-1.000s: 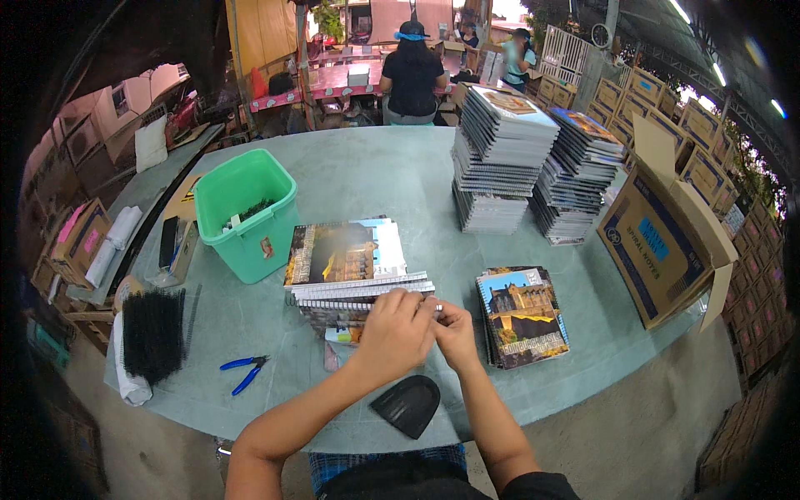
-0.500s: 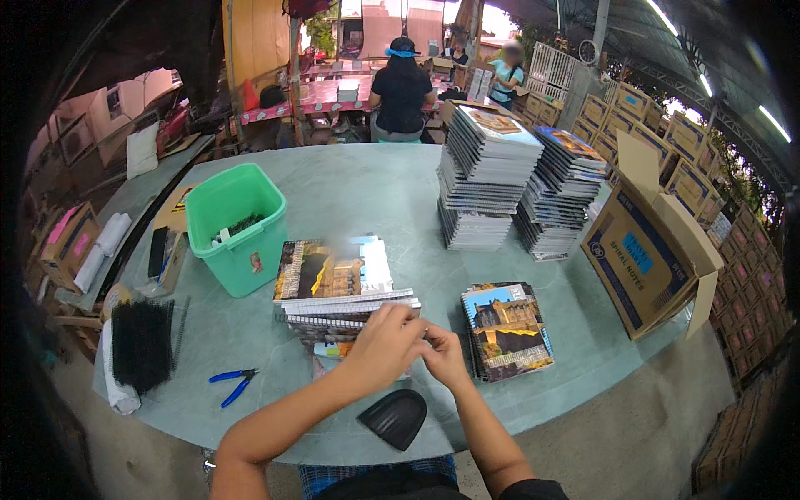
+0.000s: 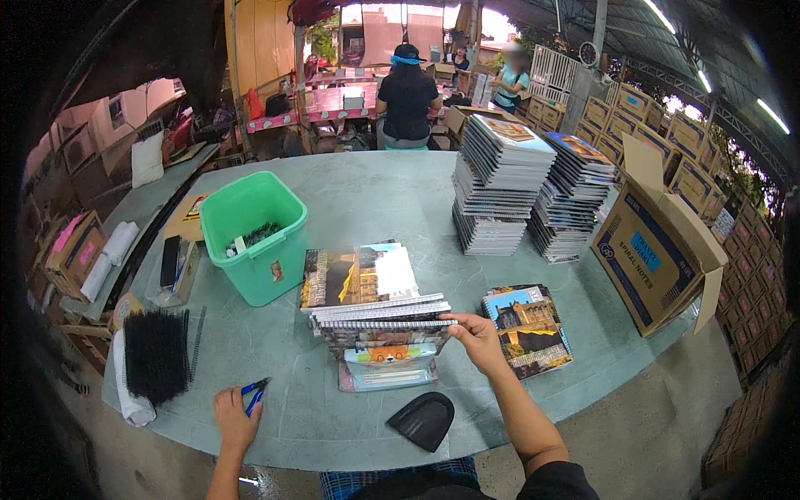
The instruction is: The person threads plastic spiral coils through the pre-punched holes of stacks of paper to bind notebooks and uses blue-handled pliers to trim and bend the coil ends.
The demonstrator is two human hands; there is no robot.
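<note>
My left hand [image 3: 237, 418] is on the table at the lower left, its fingers closed around the handles of blue-handled wire cutters [image 3: 256, 393]. My right hand [image 3: 477, 342] pinches the right end of the front spiral notebook [image 3: 392, 332], at its coil-bound spine. That notebook is part of a stack at the table's middle, its upper notebooks [image 3: 358, 277] showing a building cover. Below the front spine, a package with an orange animal face [image 3: 390, 357] is partly visible. A smaller pile of finished-looking bound notebooks [image 3: 529, 329] lies to the right.
A green bin [image 3: 254, 242] holds black scraps. Black plastic coils [image 3: 157, 357] lie at the left. A dark rounded pad [image 3: 423, 419] sits near the front edge. Tall notebook stacks [image 3: 500, 187] and an open carton [image 3: 646, 258] stand right. A person [image 3: 406, 100] sits beyond the table.
My left hand has left the notebook and moved down-left onto the wire cutters. My right hand stays at the notebook's right end. The whole view has shifted slightly.
</note>
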